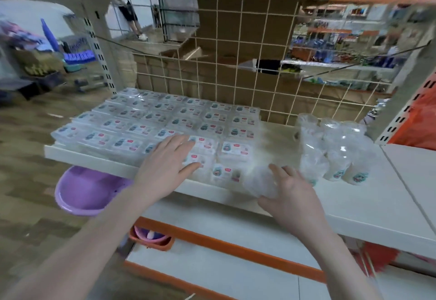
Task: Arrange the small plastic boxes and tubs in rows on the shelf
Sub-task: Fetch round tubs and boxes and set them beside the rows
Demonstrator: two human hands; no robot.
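Plastic boxes [162, 120] in rows under hands [165, 160]

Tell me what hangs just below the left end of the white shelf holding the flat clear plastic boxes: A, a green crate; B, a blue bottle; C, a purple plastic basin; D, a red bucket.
C: a round purple plastic basin shows under the white shelf's left front edge.

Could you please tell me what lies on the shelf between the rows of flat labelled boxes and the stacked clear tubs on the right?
In the head view, a bare strip of white shelf separates the flat labelled plastic boxes from the stacked clear tubs.
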